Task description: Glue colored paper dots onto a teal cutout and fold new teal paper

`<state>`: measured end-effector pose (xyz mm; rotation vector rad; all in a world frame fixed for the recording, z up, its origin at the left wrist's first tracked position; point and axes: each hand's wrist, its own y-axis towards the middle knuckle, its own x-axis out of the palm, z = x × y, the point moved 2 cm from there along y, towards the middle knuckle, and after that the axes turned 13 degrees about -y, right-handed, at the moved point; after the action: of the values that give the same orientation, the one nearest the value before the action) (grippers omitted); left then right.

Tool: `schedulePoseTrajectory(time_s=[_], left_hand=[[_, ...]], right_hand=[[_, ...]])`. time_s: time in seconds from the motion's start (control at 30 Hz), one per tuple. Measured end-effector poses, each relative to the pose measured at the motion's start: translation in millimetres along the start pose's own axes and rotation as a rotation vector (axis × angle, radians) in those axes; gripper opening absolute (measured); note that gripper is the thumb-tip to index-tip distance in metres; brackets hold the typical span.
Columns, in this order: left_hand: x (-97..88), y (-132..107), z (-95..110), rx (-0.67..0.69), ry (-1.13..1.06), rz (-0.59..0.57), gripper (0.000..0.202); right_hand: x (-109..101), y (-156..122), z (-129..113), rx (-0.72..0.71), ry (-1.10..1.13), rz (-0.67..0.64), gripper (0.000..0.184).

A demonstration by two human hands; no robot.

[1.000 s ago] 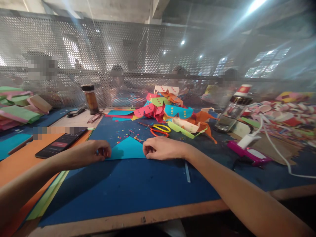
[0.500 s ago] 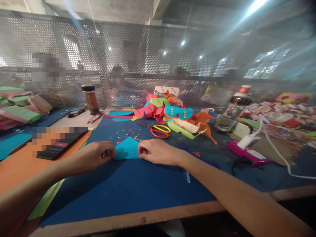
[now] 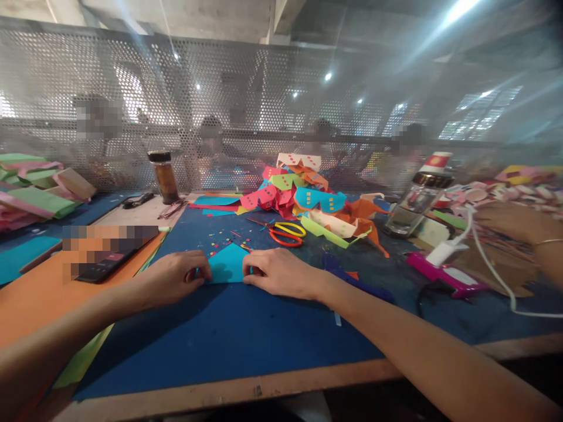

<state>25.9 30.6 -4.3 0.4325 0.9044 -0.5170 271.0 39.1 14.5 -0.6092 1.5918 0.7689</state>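
Note:
A folded piece of turquoise paper (image 3: 229,264) with a pointed top lies on the dark blue mat (image 3: 229,340). My left hand (image 3: 178,276) rests at its left edge, fingers curled and pinching the paper. At the right edge, my right hand (image 3: 277,272) presses down on the paper with bent fingers. Both forearms reach in from the near side of the table.
Scissors with yellow and orange handles (image 3: 284,231) lie behind the paper, before a heap of coloured folded papers (image 3: 303,196). A phone (image 3: 109,252) lies on orange sheets at left. A jar (image 3: 163,176), a bottle (image 3: 417,196), a pink device with white cable (image 3: 448,275) and another person's hand (image 3: 514,225) are nearby.
Both hands have moved closer together, folding the turquoise paper narrower. Another person's hand has appeared at the right edge.

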Motion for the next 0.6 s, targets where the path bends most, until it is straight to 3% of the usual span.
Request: schedulePoseTrajectory(time_s=[0.23, 0.43, 0.6], left_hand=[[0.8, -0.5, 0.8, 0.025, 0.017, 0.007, 0.016], [2.7, -1.2, 0.8, 0.154, -0.039, -0.012, 0.033], [3.4, -2.5, 0.8, 0.16, -0.03, -0.018, 0.035]], right_hand=[[1.2, -1.0, -2.9, -0.063, -0.076, 0.022, 0.004], [4.4, -1.5, -3.1, -0.081, -0.118, 0.041, 0.01], [4.5, -1.7, -4.2, -0.102, -0.157, 0.038, 0.012]])
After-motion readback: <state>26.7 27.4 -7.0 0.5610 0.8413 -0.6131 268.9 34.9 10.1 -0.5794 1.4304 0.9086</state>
